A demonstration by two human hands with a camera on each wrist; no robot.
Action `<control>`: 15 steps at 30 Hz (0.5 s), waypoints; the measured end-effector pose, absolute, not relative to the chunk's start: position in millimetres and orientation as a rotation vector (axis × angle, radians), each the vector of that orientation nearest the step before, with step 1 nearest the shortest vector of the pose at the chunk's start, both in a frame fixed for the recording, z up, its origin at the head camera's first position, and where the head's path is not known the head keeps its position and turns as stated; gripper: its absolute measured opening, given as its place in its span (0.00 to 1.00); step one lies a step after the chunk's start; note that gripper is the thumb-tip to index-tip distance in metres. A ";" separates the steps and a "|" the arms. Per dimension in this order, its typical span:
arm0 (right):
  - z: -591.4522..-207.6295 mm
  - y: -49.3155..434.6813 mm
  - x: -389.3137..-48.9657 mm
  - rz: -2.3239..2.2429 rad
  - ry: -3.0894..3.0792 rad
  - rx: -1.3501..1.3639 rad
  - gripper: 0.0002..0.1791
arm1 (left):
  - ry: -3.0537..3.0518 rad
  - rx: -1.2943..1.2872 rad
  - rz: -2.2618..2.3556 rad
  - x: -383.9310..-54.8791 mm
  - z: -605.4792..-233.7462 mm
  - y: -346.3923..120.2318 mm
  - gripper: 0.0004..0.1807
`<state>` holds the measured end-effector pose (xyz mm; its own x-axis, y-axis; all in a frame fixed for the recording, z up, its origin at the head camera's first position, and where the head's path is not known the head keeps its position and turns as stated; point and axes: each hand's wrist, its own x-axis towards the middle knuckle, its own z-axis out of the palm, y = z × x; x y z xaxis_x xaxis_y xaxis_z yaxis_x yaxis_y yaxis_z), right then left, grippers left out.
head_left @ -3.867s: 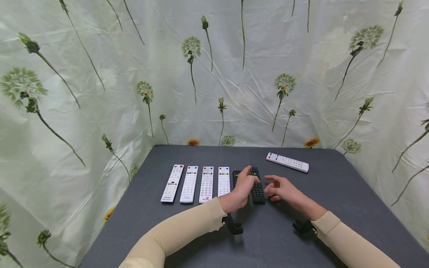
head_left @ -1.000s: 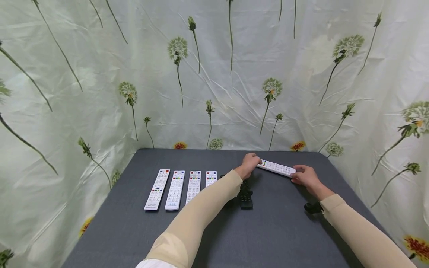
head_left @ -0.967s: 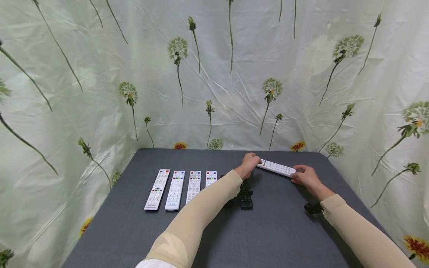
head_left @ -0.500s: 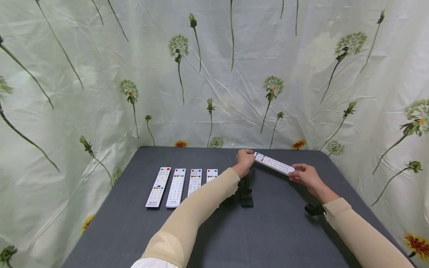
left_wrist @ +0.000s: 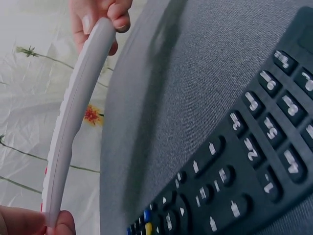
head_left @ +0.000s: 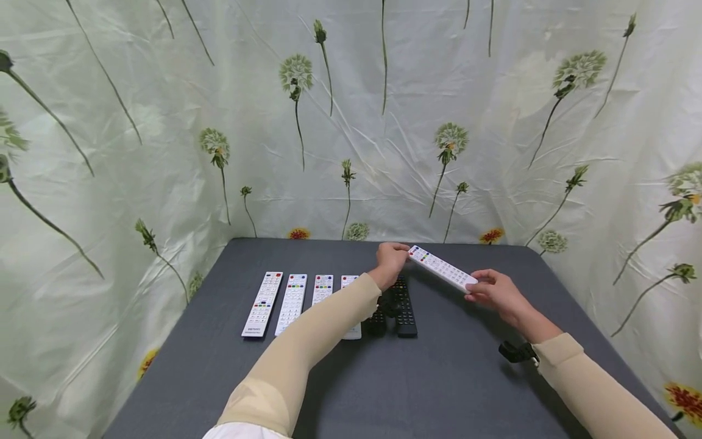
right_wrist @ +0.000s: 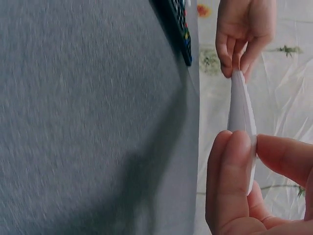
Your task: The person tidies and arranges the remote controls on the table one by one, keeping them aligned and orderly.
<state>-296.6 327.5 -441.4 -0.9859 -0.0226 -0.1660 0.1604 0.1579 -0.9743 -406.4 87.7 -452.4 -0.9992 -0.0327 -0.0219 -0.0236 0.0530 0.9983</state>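
A white remote control [head_left: 443, 268] hangs slantwise above the table's far right part, its buttons facing up. My left hand [head_left: 390, 261] pinches its left end; my right hand [head_left: 496, 296] pinches the opposite end between thumb and fingers. In the left wrist view the remote is seen edge-on, raised off the cloth, with its shadow beneath. Below my left wrist lies a black remote control [head_left: 406, 311], and a second black remote control [head_left: 376, 323] beside it is partly covered by the wrist strap and arm.
Left of the black ones, several white remotes lie in a row: the leftmost remote [head_left: 263, 305], one beside it [head_left: 292, 299], and others partly behind my left sleeve [head_left: 307, 341]. A dark grey cloth covers the table [head_left: 439, 390]. A flower-print curtain [head_left: 384, 152] surrounds it.
The white remote has been lifted off the table and turned, its left end moving left and back. Earlier, my hands were at the right-hand black remote, which they have left.
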 end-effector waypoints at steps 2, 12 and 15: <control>-441.8 323.3 -293.7 -1.930 2.273 0.109 0.31 | -2.252 0.051 -2.187 -407.3 -454.2 84.4 0.09; -450.8 303.4 -285.4 -1.805 2.258 0.011 0.32 | -2.264 0.050 -2.251 -405.6 -455.3 70.7 0.06; -453.4 296.1 -282.9 -1.768 2.249 0.020 0.34 | -2.274 0.033 -2.275 -404.4 -454.5 67.3 0.07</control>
